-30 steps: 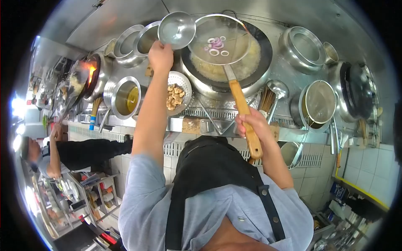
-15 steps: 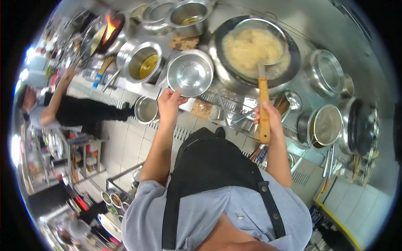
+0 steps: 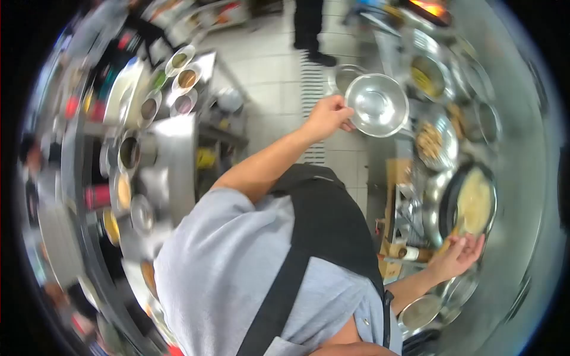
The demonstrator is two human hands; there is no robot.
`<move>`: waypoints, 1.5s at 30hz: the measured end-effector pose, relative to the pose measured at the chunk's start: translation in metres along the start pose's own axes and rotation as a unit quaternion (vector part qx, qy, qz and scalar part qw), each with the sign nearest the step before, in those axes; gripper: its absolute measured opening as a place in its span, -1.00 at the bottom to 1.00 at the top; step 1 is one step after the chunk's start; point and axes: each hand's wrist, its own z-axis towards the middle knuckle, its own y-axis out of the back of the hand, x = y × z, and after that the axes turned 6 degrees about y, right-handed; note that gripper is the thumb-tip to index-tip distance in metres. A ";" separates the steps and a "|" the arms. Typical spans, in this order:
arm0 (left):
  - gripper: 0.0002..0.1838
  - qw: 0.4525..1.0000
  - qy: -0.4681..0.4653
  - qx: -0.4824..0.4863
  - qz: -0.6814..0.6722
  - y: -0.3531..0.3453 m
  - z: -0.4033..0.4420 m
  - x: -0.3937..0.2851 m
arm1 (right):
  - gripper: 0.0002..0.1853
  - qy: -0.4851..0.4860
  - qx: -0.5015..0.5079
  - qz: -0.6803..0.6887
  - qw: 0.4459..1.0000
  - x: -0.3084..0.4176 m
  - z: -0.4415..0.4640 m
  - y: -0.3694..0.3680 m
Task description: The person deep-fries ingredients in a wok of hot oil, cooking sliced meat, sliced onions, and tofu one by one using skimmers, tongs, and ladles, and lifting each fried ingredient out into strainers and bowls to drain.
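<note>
My left hand (image 3: pixel 328 118) pinches the rim of a shiny metal bowl (image 3: pixel 378 105), held out over the aisle beside the stove counter. The bowl has no food visible in it. My right hand (image 3: pixel 458 259) is at the wooden handle (image 3: pixel 446 242) of a skimmer, its fingers partly extended and the handle lying against the thumb side. The skimmer's head rests in a wok (image 3: pixel 445 204) of pale, foamy food (image 3: pixel 475 199). Blur hides the exact grip. Close to the wok stands a metal bowl (image 3: pixel 449 130) with light brown pieces (image 3: pixel 428 141) in it.
A pot of yellow oil (image 3: pixel 442 74) stands beyond the bowls, with a flame (image 3: pixel 430 7) farther off. Strainers and pans (image 3: pixel 420 311) sit near my right forearm. To the left is a prep counter (image 3: pixel 181 142) with several small containers. Another person's legs (image 3: pixel 308 26) stand in the aisle.
My view has swung left, bringing the prep counter nearer. The left hand has carried the bowl off the counter's edge toward the aisle, and the bowl of brown pieces now shows. My right hand's fingers have loosened.
</note>
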 end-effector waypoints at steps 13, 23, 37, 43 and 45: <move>-0.90 0.846 0.047 -0.516 -0.125 0.309 -0.359 0.118 | -0.55 -0.109 0.590 0.097 0.794 0.071 -0.190 -0.216; -0.43 0.982 0.124 -0.102 -0.101 0.185 -0.296 0.067 | -0.65 0.038 0.623 0.159 0.765 0.107 -0.183 -0.237; -0.10 0.875 -0.009 0.434 0.212 -0.146 -0.176 -0.014 | -0.85 -0.101 0.194 0.190 0.957 0.018 -0.110 -0.032; 0.06 0.719 -0.251 0.540 0.357 -0.201 -0.150 -0.019 | -0.62 -0.124 -0.013 0.293 0.948 0.012 -0.059 -0.016; 0.08 0.733 -0.209 0.557 0.330 -0.211 -0.143 -0.021 | -0.52 -0.134 0.097 0.339 0.926 -0.006 -0.049 -0.007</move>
